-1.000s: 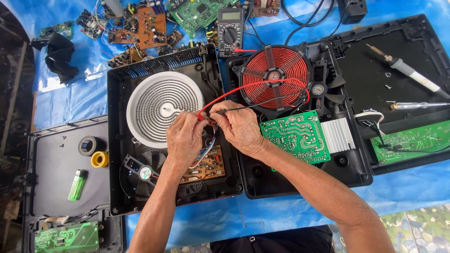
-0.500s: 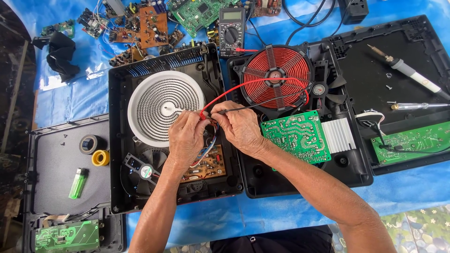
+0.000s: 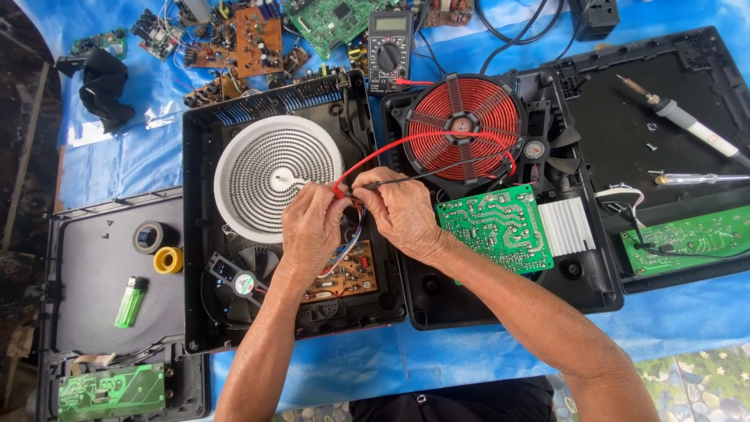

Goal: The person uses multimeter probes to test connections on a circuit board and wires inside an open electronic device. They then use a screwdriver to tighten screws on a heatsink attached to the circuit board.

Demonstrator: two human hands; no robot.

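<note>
Over the open black cooktop housing (image 3: 199,234), both hands meet just right of the white spiral heating element (image 3: 277,178). Left hand (image 3: 311,230) is pinched around the red probe (image 3: 337,189), right hand (image 3: 402,212) is pinched around the black probe (image 3: 367,186), tips held close together near the small brown circuit board (image 3: 351,277), looks like so they touch the wiring there. Leads run far-right over the red coil (image 3: 465,125) up to the multimeter (image 3: 389,48), parked where its dial faces the person. Soldering iron (image 3: 687,125) lies unused at far right.
</note>
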